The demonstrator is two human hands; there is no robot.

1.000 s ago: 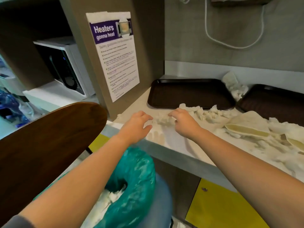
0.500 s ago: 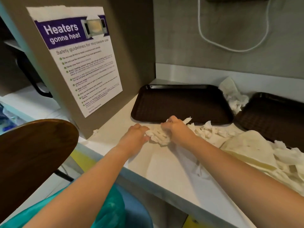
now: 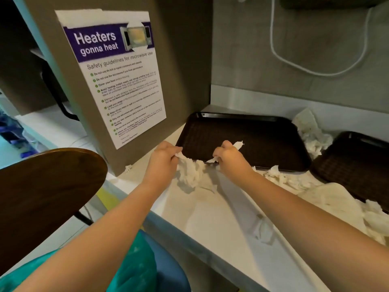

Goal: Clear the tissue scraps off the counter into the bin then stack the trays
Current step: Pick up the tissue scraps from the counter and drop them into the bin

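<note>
Lower left, the teal-lined blue bin (image 3: 134, 268) waits beneath the pale counter edge (image 3: 210, 239); at centre, left hand (image 3: 163, 163) and right hand (image 3: 229, 160) each clutch crumpled white tissue scraps (image 3: 190, 173), apparently gathering them before the dark brown plastic tray (image 3: 248, 140).

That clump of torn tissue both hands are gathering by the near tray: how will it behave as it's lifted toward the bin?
The tissue clump looks floppy: it sags in folds between the left hand and right hand. It is probably very light, being thin and crumpled. Loose shreds may drop, since torn bits already lie scattered on the counter.
</note>
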